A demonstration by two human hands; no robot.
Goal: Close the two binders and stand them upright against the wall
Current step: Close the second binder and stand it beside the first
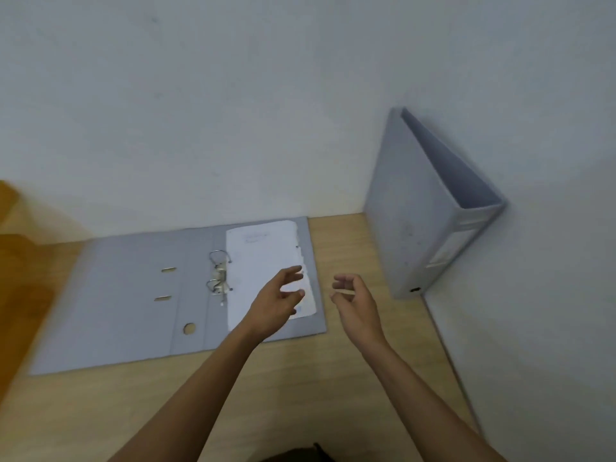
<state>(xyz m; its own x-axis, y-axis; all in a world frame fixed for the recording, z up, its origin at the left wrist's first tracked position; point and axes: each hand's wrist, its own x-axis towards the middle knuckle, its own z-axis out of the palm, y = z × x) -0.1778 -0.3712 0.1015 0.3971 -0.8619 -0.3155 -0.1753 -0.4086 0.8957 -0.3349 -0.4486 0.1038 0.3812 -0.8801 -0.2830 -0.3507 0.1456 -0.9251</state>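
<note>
One grey binder (130, 295) lies open and flat on the wooden table, its metal rings (220, 275) in the middle and a stack of white paper (263, 255) on its right half. A second grey binder (433, 201) is closed and stands upright in the corner, leaning on the right wall with its spine toward me. My left hand (280, 298) hovers over the paper's right edge, fingers spread and empty. Between the two binders my right hand (353, 298) hangs above the table, fingers loosely curled, holding nothing.
The light wooden table (233, 395) runs up to a white back wall (233, 111) and a white side wall (550, 295) on the right. A darker brown surface (20, 248) shows at the far left. The frame is slightly blurred.
</note>
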